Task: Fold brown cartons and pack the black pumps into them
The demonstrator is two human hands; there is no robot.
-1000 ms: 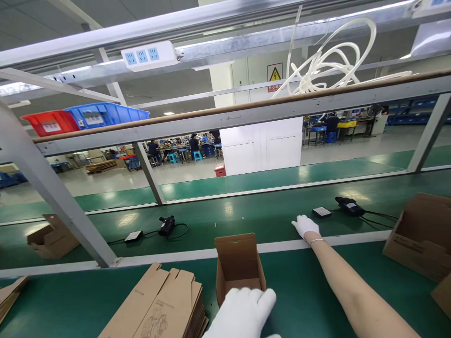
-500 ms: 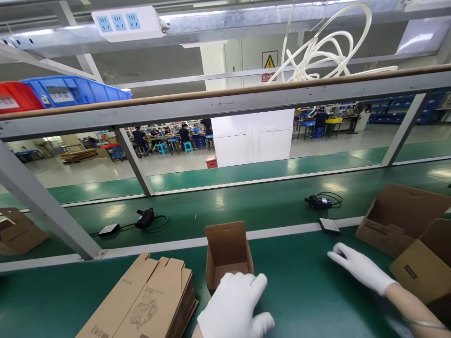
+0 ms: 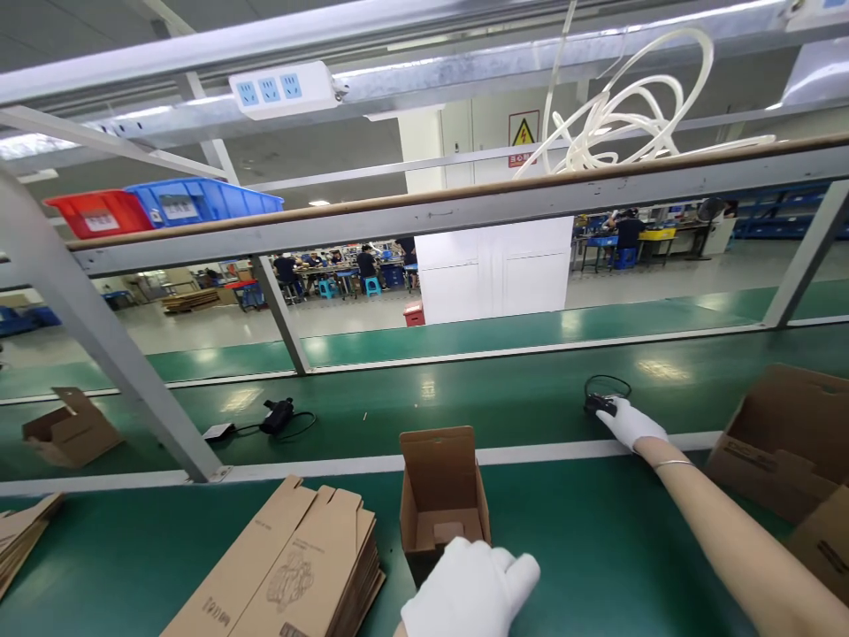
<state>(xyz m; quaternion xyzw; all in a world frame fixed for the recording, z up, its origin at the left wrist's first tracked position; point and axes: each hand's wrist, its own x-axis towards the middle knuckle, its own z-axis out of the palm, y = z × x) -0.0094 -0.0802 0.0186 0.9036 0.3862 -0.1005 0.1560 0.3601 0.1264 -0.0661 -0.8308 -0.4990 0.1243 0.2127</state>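
Note:
An upright cardboard box (image 3: 438,467) stands with its back flap raised and its top uncovered. My white-gloved left hand (image 3: 468,588) is closed at the box's near edge, its fingers pressed together and covering part of the front. Farther to the right, my white-gloved right hand (image 3: 630,425) reaches across the white strip, with its fingers closed on a small black device (image 3: 599,404) that has a looped black cable. The hand hides part of that device. Left of the box lies a stack of flattened cartons (image 3: 292,566) with a printed drawing on top.
Another black corded device (image 3: 277,416) and a white packet (image 3: 218,432) lie behind the strip. Open cartons stand at right (image 3: 783,433) and far left (image 3: 72,429). A metal post (image 3: 126,345) and an overhead shelf beam (image 3: 424,212) frame the green bench. Blue bins (image 3: 205,199) sit above.
My right hand has moved left and forward from beside the right carton onto the black device. My left hand stays at the box. The view has shifted slightly.

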